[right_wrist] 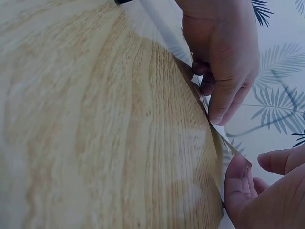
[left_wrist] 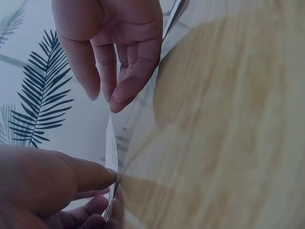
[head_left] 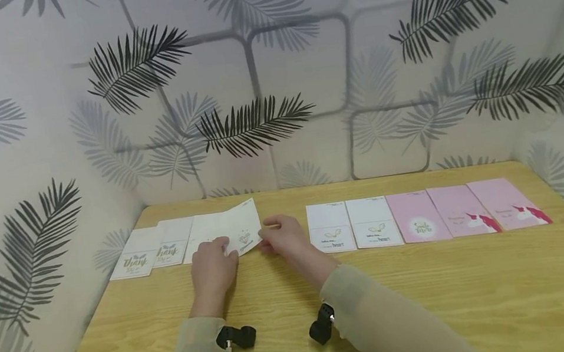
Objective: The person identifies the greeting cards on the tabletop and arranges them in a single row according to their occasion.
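A white card (head_left: 246, 223) is held up at the far left part of the wooden table (head_left: 294, 347), with its right side tilted up off the wood. A small heart picture is printed on it. Its near edge is pinched between the thumb and fingers of the left hand (head_left: 214, 268). Its right end is touched by the fingers of the right hand (head_left: 286, 238), but it is not gripped there, as a gap is seen between that thumb and the fingers. More white paper (head_left: 205, 226) is seen just left of the heart; whether it is part of the same card cannot be told. To the left, two "Thank you" cards (head_left: 133, 261) are laid close together. To the right of the hands, a row of five cards is set out: first two white cards (head_left: 329, 230) with the word "heart", then a pink card (head_left: 414, 206) with a round white patch, then two pink cards (head_left: 454, 204) with a red and white picture in the near right corner. Beige sleeves (head_left: 386, 317) are worn on both arms. The far wall (head_left: 294, 67) is covered with printed leaves.
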Motion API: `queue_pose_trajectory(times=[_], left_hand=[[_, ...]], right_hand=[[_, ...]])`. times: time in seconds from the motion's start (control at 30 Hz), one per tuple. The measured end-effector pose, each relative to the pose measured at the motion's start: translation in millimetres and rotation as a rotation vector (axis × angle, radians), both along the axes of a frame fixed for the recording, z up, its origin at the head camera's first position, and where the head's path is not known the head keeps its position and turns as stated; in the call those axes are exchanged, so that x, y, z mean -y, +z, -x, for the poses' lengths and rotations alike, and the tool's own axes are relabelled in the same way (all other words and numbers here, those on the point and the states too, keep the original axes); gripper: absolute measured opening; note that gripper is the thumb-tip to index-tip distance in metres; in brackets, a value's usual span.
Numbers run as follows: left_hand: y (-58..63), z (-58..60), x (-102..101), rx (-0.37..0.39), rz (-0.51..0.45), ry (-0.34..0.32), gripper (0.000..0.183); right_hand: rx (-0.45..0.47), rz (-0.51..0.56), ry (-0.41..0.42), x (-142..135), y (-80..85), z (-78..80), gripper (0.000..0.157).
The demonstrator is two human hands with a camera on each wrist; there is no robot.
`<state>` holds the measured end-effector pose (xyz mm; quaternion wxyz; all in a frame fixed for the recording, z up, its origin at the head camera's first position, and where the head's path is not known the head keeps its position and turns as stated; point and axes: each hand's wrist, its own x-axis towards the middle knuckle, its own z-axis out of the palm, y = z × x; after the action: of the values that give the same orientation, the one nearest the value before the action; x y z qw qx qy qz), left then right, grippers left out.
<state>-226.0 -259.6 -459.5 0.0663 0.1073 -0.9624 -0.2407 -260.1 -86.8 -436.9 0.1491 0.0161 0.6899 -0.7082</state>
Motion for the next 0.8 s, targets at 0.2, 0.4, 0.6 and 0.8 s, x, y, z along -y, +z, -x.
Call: queue_pose_trajectory(times=[0.2,0.4,0.6,0.8], left_hand=[[3.0,-2.4,-6,-0.033,-0.038,-0.01,0.043],[10.4,-5.2,-7,-0.077,-0.127,0.012,0.046],[21.4,-9.4,-10,-0.076,-0.216,0.02,0.047],[25.2,-14.3,-18,-0.082,-0.217,0.002,0.046]], right_hand=[[-0.009,-0.041,-0.013,-4,-3.1,0.7,0.046],[-0.029,-0.043,-0.028,-9,-1.4,-1.5,0.046],[-0.066,-0.031,-0.046,-18,5.7,-7.1,0.046],[-0.076,-0.02,-0.047,-30,10.0,-13.9,0.045]])
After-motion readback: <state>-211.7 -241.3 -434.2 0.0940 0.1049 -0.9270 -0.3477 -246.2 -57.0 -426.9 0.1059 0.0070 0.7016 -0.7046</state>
